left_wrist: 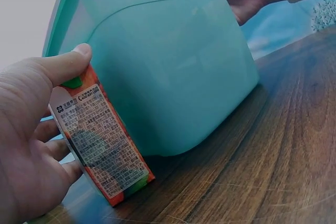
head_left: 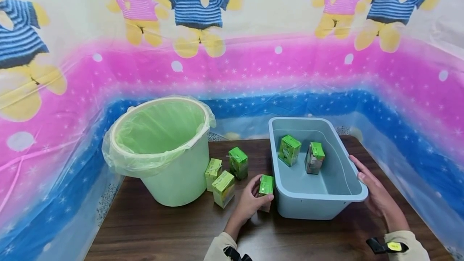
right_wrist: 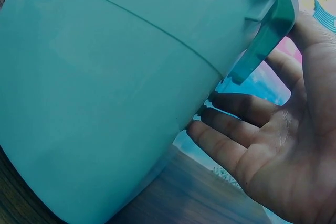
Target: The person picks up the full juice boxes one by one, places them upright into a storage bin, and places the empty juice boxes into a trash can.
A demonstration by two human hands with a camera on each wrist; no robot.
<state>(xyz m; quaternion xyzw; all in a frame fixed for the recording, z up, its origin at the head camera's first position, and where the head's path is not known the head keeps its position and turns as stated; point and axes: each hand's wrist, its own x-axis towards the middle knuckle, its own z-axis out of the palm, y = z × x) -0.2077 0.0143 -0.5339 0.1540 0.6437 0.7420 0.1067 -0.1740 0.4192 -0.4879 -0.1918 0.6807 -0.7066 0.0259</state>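
Note:
My left hand (head_left: 250, 201) grips a small drink carton (head_left: 266, 185) upright on the table, close against the left wall of a grey-blue plastic basin (head_left: 308, 208). In the left wrist view, the thumb lies over the top of the carton (left_wrist: 102, 140), and its orange-edged side with printed text shows. Over at the basin's right side, my right hand (head_left: 378, 196) touches the wall and rim with its fingers extended. The right wrist view has the fingertips (right_wrist: 202, 129) right at the outer wall below the rim. Two green cartons (head_left: 289, 150) stand inside the basin.
Left of the basin stands a pale green bucket (head_left: 177, 184) lined with a thin translucent bag (head_left: 139, 164). Between bucket and basin are three more cartons (head_left: 223, 189). All rest on a dark wooden table (head_left: 163, 228), with a bear-printed curtain (head_left: 246, 63) behind.

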